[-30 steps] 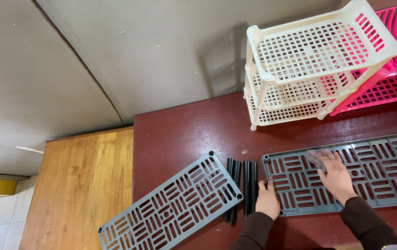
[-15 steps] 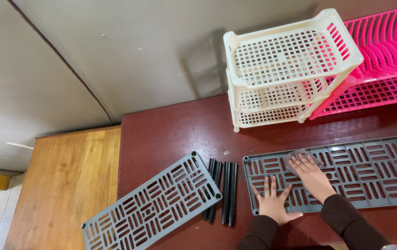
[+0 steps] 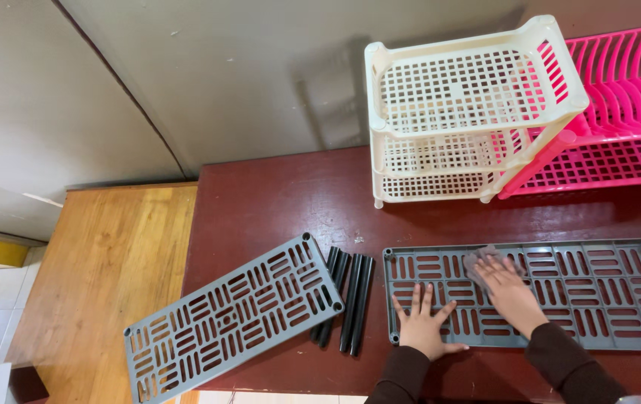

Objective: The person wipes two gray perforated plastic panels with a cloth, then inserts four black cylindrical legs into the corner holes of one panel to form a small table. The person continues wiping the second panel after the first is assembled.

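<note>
The shelf (image 3: 560, 292) is pinned flat by the open left hand (image 3: 423, 323) while a cloth (image 3: 483, 262) is pressed down by the right hand (image 3: 509, 293) — the rods (image 3: 349, 299) beside it may get knocked.

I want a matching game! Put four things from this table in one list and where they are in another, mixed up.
Things:
1. cream rack
2. black tubes
3. pink rack
4. grey cloth

Places:
A. under the right hand, on the grey panel
B. far right, by the wall
C. between the two grey panels
D. at the back of the red table, left of the pink one

Pairs: 1-D, 2-C, 3-B, 4-A
</note>
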